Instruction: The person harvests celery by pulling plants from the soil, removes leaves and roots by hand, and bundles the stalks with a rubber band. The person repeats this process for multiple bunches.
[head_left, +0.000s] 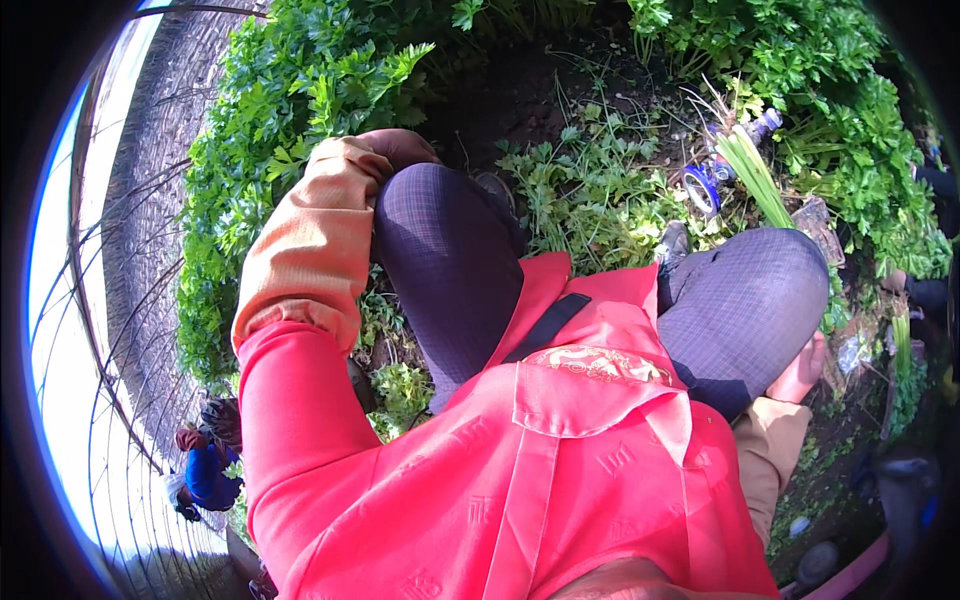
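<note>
My left hand (403, 147) is bent over beside my left knee at the edge of the leafy celery plants (330, 90). Its fingers are hidden behind the knee, so I cannot tell what they touch. Low beside my right thigh is my right hand (799, 370), partly covered by the leg; its grip is not visible. Ahead of my right knee lies a bundle of pale green celery stalks (754, 176), roots pointing away from me. A blue-rimmed round object (702, 190) and a purple-blue object (766, 124) rest next to that bundle.
Loose cut greens (600, 187) cover soil between my feet. More celery (810, 67) grows at the front right. A brownish block (819, 229) is by my right knee. Bare branches (97, 360) and a person in blue (210, 476) are at left; another bundle (902, 360) lies far right.
</note>
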